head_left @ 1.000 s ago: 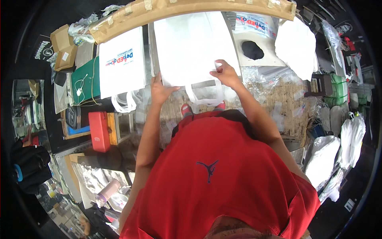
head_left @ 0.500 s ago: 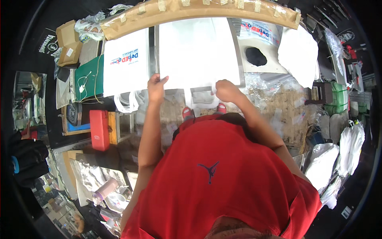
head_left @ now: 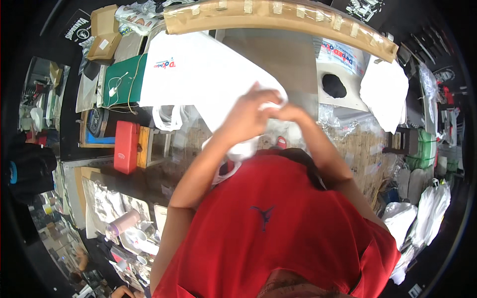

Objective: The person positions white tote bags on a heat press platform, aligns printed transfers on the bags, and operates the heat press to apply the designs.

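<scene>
A white cloth tote bag [head_left: 218,79] slants across the work surface, lifted and partly blurred by motion. My right hand [head_left: 289,114] is closed on its bunched edge. Right beside it, my left hand [head_left: 248,116] is also closed at that edge, with its fingers smeared. The bag's loose part hangs down toward my red shirt. Under its left side lies another white tote bag [head_left: 166,82] with red and blue print, its handles [head_left: 168,118] drooping over the front edge. A bare grey-brown board [head_left: 293,69] shows right of the lifted bag.
A long taped cardboard piece [head_left: 283,14] spans the back. On the right are a black cloth [head_left: 334,86] and a white cloth bundle [head_left: 385,89]. A green board [head_left: 121,82] with a white cable and a red case [head_left: 126,147] stand at the left.
The white tote bag has come off the board and swung left over the printed one. My hands have moved together at its edge. The view has shifted slightly.
</scene>
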{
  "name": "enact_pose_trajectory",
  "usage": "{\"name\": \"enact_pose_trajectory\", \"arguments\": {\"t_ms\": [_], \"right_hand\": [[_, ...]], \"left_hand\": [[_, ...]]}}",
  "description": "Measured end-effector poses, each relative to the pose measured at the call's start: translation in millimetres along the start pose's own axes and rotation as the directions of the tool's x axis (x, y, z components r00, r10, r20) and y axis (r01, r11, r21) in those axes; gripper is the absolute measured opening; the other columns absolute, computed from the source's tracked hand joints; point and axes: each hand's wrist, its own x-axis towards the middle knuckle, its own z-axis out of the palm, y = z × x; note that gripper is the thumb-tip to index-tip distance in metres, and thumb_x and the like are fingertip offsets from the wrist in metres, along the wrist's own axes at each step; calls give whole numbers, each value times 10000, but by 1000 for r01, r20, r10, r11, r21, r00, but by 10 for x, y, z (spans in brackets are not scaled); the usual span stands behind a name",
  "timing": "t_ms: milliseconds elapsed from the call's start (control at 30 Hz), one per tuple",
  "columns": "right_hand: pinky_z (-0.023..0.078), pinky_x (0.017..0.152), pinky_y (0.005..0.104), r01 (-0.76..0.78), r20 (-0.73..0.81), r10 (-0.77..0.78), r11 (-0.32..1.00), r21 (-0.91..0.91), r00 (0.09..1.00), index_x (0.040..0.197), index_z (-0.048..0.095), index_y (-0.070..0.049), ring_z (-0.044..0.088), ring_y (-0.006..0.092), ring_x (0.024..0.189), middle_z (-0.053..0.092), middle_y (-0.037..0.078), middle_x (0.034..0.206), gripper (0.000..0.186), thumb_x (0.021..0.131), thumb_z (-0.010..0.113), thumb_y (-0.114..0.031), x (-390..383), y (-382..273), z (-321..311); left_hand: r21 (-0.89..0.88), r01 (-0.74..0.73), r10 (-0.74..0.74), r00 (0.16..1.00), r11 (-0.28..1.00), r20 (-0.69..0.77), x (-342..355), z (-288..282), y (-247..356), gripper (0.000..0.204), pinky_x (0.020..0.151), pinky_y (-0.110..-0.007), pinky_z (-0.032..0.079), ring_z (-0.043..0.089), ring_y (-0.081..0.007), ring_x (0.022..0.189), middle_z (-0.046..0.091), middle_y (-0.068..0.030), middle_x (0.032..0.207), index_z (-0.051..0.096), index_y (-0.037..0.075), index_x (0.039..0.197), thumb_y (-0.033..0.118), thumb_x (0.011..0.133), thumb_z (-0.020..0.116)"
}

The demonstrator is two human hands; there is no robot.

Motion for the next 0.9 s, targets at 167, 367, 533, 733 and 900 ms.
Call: {"name": "enact_pose_trajectory", "arguments": {"t_ms": [167, 367, 533, 733, 900], "right_hand": [[406, 1040, 336, 187, -172, -75, 301, 935, 982, 1272, 572, 36, 553, 209, 1200, 618, 148, 1264, 416, 887, 621, -112, -613, 404, -457], [448, 940, 321, 256, -607, 237, 748, 613, 759, 1219, 598, 64, 591, 191, 1033, 661, 113, 1144, 330, 905, 595, -37, -365, 901, -218], [484, 862, 314, 401, -777, 321, 714, 574, 542, 1177, 612, 55, 617, 178, 950, 677, 110, 1076, 280, 904, 573, 4, -181, 1255, -454], [498, 852, 360, 90, -828, 276, 928, 362, 489, 1178, 600, 75, 661, 265, 948, 691, 179, 1060, 335, 880, 613, -78, -78, 1072, -800], [480, 917, 397, -144, -817, 56, 989, -34, 574, 1210, 574, 67, 629, 407, 1044, 643, 290, 1126, 444, 839, 649, -167, -66, 1223, -1065]], "left_hand": [[53, -51, 32, 949, 997, 314, 90, 931, -485, 161, 1154, -515, 291, 573, -360, 1113, 666, -102, 1123, 648, 73, 996, 19, 844, 640], [-79, -176, 191, 945, 981, 266, -2, 1117, -505, 238, 979, -411, 445, 560, -339, 1086, 660, -102, 1099, 652, 63, 1029, 207, 852, 721], [150, 112, -136, 979, 982, 154, -407, 650, -994, 310, 943, -408, 478, 591, -332, 1053, 651, -120, 1136, 647, 40, 1095, 247, 873, 714], [-167, 518, -407, 801, 839, 439, -1077, 1059, -1302, 410, 954, -375, 481, 594, -264, 1115, 595, -152, 1307, 589, 53, 1300, 302, 974, 587], [-255, 413, -355, 902, 874, 244, -1167, 1017, -1263, 286, 942, -332, 475, 607, -195, 1066, 651, -115, 1218, 636, 23, 1196, 183, 961, 604]]}}
